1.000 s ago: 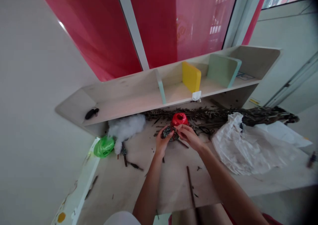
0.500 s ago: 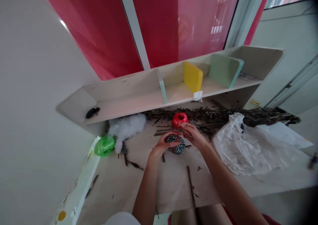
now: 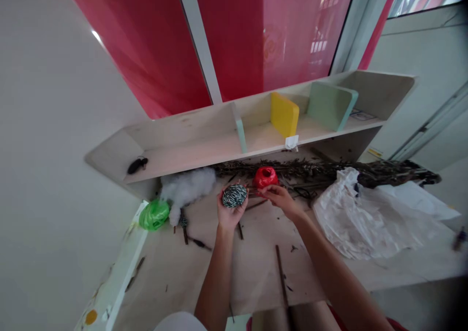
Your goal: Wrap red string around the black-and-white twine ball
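Striped twine ball (image 3: 234,196) cupped in left hand (image 3: 229,213), fingers curled around it; right hand (image 3: 277,197), fingers narrow, just near red twine ball (image 3: 265,178); its hold cannot tell.

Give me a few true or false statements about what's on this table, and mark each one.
The left hand holds a black-and-white twine ball. True.

The red twine ball sits on the shelf. False: it is on the table below the shelf, next to the right hand.

A yellow board stands in the shelf. True.

The white plastic sheet lies left of both hands. False: it lies to their right.
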{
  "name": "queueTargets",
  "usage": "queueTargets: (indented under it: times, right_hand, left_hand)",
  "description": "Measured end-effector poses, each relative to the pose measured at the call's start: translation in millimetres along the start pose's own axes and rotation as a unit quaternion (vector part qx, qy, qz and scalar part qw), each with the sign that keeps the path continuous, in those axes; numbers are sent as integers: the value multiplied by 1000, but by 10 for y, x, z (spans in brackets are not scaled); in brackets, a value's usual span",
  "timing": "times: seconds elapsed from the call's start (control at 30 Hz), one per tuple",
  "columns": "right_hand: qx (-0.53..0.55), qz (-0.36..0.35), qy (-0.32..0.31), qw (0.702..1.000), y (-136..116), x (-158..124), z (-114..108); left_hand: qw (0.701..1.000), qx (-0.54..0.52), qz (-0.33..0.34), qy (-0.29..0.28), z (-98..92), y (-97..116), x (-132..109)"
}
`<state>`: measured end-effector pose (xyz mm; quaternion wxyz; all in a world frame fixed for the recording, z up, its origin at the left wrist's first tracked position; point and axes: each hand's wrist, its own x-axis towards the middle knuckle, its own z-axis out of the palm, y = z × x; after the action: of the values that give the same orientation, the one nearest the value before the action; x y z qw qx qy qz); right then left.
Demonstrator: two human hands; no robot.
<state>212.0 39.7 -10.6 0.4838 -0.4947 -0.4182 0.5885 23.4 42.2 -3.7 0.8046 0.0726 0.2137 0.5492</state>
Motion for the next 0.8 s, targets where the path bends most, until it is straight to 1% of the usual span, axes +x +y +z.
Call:
queueTargets:
  times: [0.13,0.33,0.63,0.8]
  right_hand:
    - [-71,-10,-42,997,45,2,52]
    - [-113,-33,-51,992,15,-25,68]
    - [-123,-37,-56,990,4,-44,77]
    - [-127,-35,-50,990,1,-42,82]
  left_hand:
    - [998,-51,-37,7,-23,27,10]
    - [992,-107,-66,12,-93,61,62]
    - [992,-109,-58,-12,-198,53,115]
    - [994,-97,-43,-5,-274,34,110]
